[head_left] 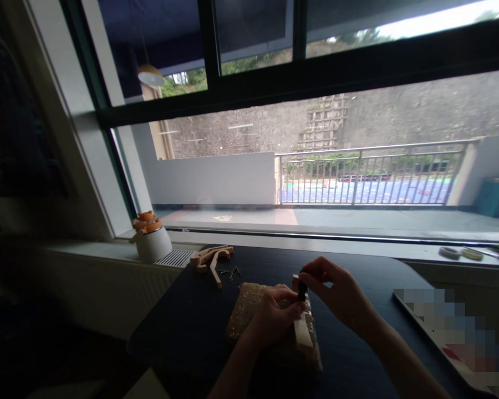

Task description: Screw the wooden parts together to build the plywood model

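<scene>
Near the front of the dark table, my right hand (pixel 330 285) pinches a small black upright object (pixel 302 287), perhaps a tool handle; its exact kind cannot be made out. Below it, a pale wooden piece (pixel 303 335) lies along the right side of a brownish, wrapped-looking block (pixel 247 305). My left hand (pixel 272 313) rests over the block, its thumb and fingers closed on the wooden piece at the foot of the black object. The contact point is hidden by my fingertips. Curved wooden pieces (pixel 215 265) lie at the far left of the table, beside several small metal screws (pixel 234 271).
The dark table (pixel 170 327) stands against a window sill. A white jug with an orange lid (pixel 152 238) sits on the ledge at left. A blurred-out flat item (pixel 453 332) lies at the right edge. Tape rolls (pixel 449 253) are on the sill at right.
</scene>
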Demonstrator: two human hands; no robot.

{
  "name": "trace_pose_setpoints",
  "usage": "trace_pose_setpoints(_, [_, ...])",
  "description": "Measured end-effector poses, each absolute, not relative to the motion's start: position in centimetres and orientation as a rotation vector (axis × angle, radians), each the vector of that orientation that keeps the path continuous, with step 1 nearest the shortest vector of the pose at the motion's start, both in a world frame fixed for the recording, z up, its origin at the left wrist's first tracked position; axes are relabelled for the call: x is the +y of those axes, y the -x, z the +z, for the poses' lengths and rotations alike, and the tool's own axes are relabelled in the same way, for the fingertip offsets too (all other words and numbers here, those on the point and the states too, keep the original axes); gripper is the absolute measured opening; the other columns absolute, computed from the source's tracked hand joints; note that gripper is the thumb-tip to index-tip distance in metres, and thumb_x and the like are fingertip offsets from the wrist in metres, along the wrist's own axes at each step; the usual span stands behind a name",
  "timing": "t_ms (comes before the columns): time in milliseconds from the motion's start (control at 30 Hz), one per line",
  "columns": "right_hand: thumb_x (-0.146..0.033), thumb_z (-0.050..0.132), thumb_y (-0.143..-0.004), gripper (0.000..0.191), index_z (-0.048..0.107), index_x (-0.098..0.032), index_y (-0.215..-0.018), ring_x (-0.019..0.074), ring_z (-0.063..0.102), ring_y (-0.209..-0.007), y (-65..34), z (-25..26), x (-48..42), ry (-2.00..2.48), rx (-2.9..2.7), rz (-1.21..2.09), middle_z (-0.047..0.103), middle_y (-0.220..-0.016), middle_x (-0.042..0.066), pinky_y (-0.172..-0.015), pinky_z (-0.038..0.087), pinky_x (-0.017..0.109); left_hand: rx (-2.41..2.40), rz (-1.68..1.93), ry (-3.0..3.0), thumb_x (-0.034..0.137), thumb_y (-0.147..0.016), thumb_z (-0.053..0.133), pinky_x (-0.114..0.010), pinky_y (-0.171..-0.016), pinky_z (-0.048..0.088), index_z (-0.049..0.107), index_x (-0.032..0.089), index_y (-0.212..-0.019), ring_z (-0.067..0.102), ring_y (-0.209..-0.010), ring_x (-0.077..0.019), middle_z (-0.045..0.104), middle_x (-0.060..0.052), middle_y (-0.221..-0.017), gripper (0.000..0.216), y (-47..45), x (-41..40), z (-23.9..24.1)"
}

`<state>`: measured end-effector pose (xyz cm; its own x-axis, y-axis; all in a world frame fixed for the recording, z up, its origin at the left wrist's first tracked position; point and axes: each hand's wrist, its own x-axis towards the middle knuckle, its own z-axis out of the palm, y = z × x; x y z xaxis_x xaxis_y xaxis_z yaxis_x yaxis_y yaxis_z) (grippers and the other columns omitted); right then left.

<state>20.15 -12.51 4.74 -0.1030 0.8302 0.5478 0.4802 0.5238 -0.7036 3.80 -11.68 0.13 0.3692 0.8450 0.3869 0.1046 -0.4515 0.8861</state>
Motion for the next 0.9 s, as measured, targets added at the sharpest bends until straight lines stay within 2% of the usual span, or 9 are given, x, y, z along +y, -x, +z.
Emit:
trace_pose_setpoints(167, [-0.04, 0.062, -0.079, 0.02, 0.057, -0.021, -0.079, 0.0168, 0.062, -0.063, -20.2, 4.9, -12.6, 1.161, -1.724, 0.405, 0.065, -0.07, 0.0, -0.063, 0.051, 0.031, 0.851, 1.129, -1.841, 0.024, -0.076, 0.063, -0.019, -0.068, 0.039, 0.073, 0.017, -0.075, 0.051, -0.073, -0.0122, 0.054, 0.001, -0.07, 0.012, -3.7, -11.6, 0.2])
trace_pose_setpoints(300, [-0.035, 0.054, -0.085, 0.022, 0.063, -0.021, -0.1, 0.019, 0.066, -0.077, -20.3, 5.9, -13.3, 1.095, -1.816, 0.504, 0.069, -0.091, 0.004, -0.068, 0.053, 0.031, 0.846, 1.143, -1.843, 0.024, -0.077, 0.062, -0.019, -0.068, 0.039, 0.072, 0.018, -0.075, 0.052, -0.073, -0.0122, 0.054, 0.001, -0.07, 0.013, -3.7, -11.7, 0.1])
trace_pose_setpoints(367, [-0.034, 0.05, -0.087, 0.026, 0.065, -0.022, -0.105, 0.021, 0.066, -0.085, -20.2, 6.1, -13.7, 1.046, -1.834, 0.553, 0.07, -0.097, 0.006, -0.074, 0.053, 0.033, 0.83, 1.149, -1.839, 0.023, -0.078, 0.061, -0.019, -0.067, 0.039, 0.072, 0.017, -0.074, 0.051, -0.072, -0.0118, 0.054, 0.001, -0.069, 0.013, -3.8, -11.7, 0.1])
trace_pose_setpoints(467, [-0.034, 0.052, -0.086, 0.027, 0.068, -0.02, -0.102, 0.0236, 0.066, -0.089, -20.1, 5.9, -13.8, 1.02, -1.808, 0.573, 0.072, -0.096, 0.008, -0.078, 0.053, 0.035, 0.828, 1.156, -1.839, 0.022, -0.077, 0.061, -0.019, -0.068, 0.039, 0.071, 0.017, -0.072, 0.051, -0.07, -0.0113, 0.054, 0.001, -0.068, 0.012, -3.9, -11.8, 0.2])
trace_pose_setpoints(567, [-0.035, 0.054, -0.084, 0.027, 0.069, -0.021, -0.102, 0.024, 0.067, -0.088, -20.1, 5.5, -13.5, 1.04, -1.781, 0.572, 0.072, -0.095, 0.007, -0.075, 0.054, 0.034, 0.85, 1.155, -1.833, 0.023, -0.077, 0.062, -0.019, -0.067, 0.039, 0.07, 0.016, -0.071, 0.051, -0.07, -0.0113, 0.054, 0.001, -0.069, 0.012, -3.9, -11.8, 0.3])
trace_pose_setpoints(900, [-0.034, 0.062, -0.08, 0.018, 0.066, -0.021, -0.09, 0.0191, 0.065, -0.072, -20.1, 4.4, -12.8, 1.114, -1.704, 0.43, 0.07, -0.078, 0.003, -0.066, 0.052, 0.03, 0.874, 1.13, -1.844, 0.027, -0.075, 0.064, -0.02, -0.07, 0.041, 0.072, 0.017, -0.076, 0.055, -0.074, -0.0128, 0.059, -0.001, -0.073, 0.013, -3.8, -11.8, 0.2])
